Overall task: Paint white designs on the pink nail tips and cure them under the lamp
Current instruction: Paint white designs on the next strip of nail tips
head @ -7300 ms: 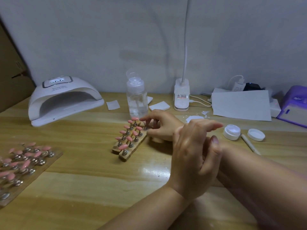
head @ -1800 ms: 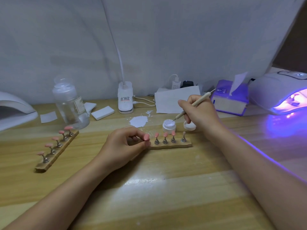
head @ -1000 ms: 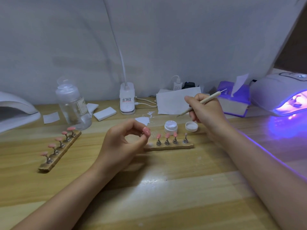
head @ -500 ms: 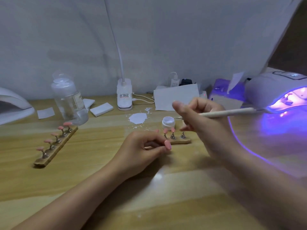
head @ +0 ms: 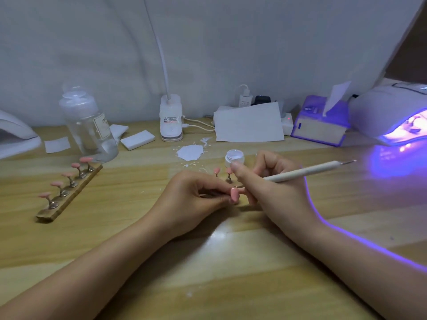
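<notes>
Centrally, open jar (head: 234,157) holds white gel.

Dim, soft room light; a violet glow spills from the lit lamp (head: 392,116) at right across the desk (head: 115,239), edging the right forearm. Wide-angle bending curves the edges, and everything looks slightly blurred.
</notes>
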Available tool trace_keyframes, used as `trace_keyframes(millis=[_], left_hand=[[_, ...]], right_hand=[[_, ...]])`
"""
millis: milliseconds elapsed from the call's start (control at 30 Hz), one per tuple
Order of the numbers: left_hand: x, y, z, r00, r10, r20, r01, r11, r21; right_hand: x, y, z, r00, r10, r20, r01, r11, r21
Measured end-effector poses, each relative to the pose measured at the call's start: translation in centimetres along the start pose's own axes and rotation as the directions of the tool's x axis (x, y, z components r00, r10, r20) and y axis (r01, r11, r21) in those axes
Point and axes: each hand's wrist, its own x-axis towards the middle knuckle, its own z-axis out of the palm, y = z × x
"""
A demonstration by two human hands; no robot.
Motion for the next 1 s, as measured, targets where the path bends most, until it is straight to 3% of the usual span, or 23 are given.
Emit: trace_keyframes(millis=[300, 1000], left_hand=[[-0.04, 0.11, 0.07, 1.0, 0.001, -0.014, 0.0, 0.997, 0.082], [-0.05, 0.41, -0.01, 1.0, 0.025, -0.005, -0.025, 0.997, 0.073]], right_hand=[[0.02, 0.01, -0.03, 0.999, 0.025, 0.037, -0.025, 1.0, -0.007], [0.18, -0.01, 0.16, 0.998, 0.004, 0.066, -0.004, 1.0, 0.006]])
